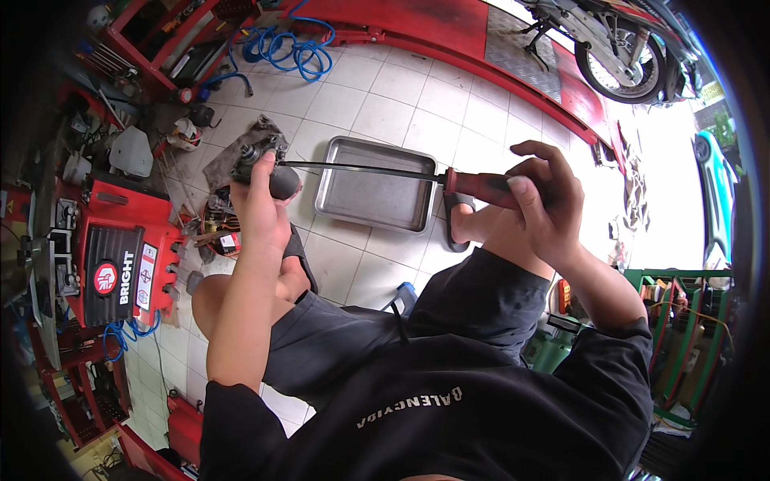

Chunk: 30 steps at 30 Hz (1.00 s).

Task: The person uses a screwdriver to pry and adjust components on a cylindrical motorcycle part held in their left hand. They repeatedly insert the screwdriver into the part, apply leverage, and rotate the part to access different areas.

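My left hand [261, 200] grips a small metal mechanical part [253, 156] with a dark rounded piece [285, 183] on it. My right hand [549, 204] holds the red-and-black handle [481, 187] of a long screwdriver, its index finger lifted and curved away from the handle. The screwdriver's dark shaft [361, 168] runs level to the left, its tip at the metal part, where the exact contact is hidden. Below the shaft a rectangular metal tray [377, 224] lies on the tiled floor. A dirty grey rag [227, 168] lies beyond my left hand.
A red machine [164, 228] and cluttered tools [220, 216] stand at left. Blue coiled hose [297, 52] lies by red racks. A red platform [449, 32] carries a motorcycle [618, 56] at back right. A green rack [666, 337] is at right. My sandalled feet [461, 220] flank the tray.
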### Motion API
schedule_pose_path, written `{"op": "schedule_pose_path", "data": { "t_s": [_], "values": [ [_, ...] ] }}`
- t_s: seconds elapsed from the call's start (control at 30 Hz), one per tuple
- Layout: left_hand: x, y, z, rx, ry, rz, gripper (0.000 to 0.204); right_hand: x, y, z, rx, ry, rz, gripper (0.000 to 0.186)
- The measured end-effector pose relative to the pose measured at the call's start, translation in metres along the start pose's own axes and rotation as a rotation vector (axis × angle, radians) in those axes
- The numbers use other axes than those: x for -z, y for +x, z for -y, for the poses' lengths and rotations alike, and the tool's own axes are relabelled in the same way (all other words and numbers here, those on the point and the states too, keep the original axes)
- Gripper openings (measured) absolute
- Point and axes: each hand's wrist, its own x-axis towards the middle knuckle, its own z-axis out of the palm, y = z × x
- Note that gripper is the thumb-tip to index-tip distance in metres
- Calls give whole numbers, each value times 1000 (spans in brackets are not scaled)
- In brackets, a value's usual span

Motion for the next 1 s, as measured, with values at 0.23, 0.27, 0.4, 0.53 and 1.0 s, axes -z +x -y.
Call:
{"op": "schedule_pose_path", "data": {
  "t_s": [0.23,0.27,0.4,0.53,1.0],
  "values": [
    [-1,2,4,-14,30,-2,51,-5,0,2,325,64,25,51],
    [-1,1,2,4,17,-6,49,-2,-1,2,309,23,62,51],
    [2,3,4,24,-6,8,42,2,1,3,88,-124,99,52],
    [4,2,3,32,-4,67,36,-9,0,7,61,128,136,61],
    [-3,-2,-5,119,-31,30,42,-13,7,21,358,-256,247,47]
  ]
}}
